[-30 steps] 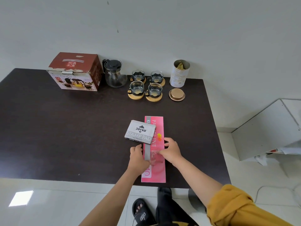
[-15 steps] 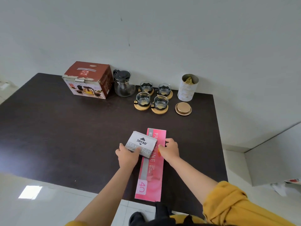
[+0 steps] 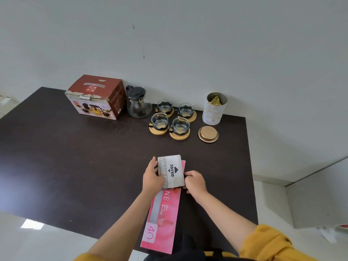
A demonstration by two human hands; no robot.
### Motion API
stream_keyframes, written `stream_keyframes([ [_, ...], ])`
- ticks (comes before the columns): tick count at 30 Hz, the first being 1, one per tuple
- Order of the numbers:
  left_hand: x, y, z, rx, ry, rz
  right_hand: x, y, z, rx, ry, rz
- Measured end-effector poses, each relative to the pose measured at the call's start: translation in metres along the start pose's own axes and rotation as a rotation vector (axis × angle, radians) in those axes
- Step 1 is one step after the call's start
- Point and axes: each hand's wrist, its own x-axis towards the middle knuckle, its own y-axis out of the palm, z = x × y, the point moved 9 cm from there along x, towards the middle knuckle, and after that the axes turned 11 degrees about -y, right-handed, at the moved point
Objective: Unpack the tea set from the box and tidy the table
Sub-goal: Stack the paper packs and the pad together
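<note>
Two hands are on the grey stamp pad box (image 3: 171,171) in the lower middle of the frame. The left hand (image 3: 151,177) grips its left edge with curled fingers, and the right hand (image 3: 194,182) holds its right edge, thumb on the side; how its other fingers lie I cannot tell. Half a second ago the box lay at a slant across the top of the pink folder (image 3: 162,213), with only the left hand on it. Now it is turned so that its long side runs along the folder, and it sits over the folder's upper end. I judge that this is squaring the loose stationery into one neat pile, which belongs to the tidying part of the task.

Further out, in the upper part of the frame, the tea set is already out of its box. The red tea set box (image 3: 97,97) stands at the upper left of the dark table (image 3: 66,157). Just right of it is the glass teapot (image 3: 138,102), then four glass cups (image 3: 170,117) on wooden coasters. The open tea tin (image 3: 214,108) stands at the upper right, with its gold lid (image 3: 208,134) lying just in front of it.
</note>
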Motion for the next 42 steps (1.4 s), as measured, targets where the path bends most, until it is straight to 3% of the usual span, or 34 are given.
stream_keyframes([
  [4, 0.004, 0.009, -0.007, 0.066, 0.016, 0.019, 0.003, -0.010, 0.003, -0.179, -0.083, -0.033],
  [8, 0.005, 0.002, 0.001, 0.111, -0.040, -0.076, 0.006, -0.006, 0.006, -0.293, -0.135, 0.025],
  [11, 0.003, -0.003, 0.004, 0.131, -0.057, -0.141, 0.006, -0.008, 0.008, -0.228, -0.119, -0.010],
  [31, 0.020, -0.004, 0.004, 0.218, -0.167, -0.060, -0.001, 0.011, -0.003, 0.204, 0.289, -0.019],
  [42, 0.022, 0.003, 0.006, 0.015, -0.259, 0.053, -0.007, 0.003, 0.008, 0.266, 0.175, -0.051],
])
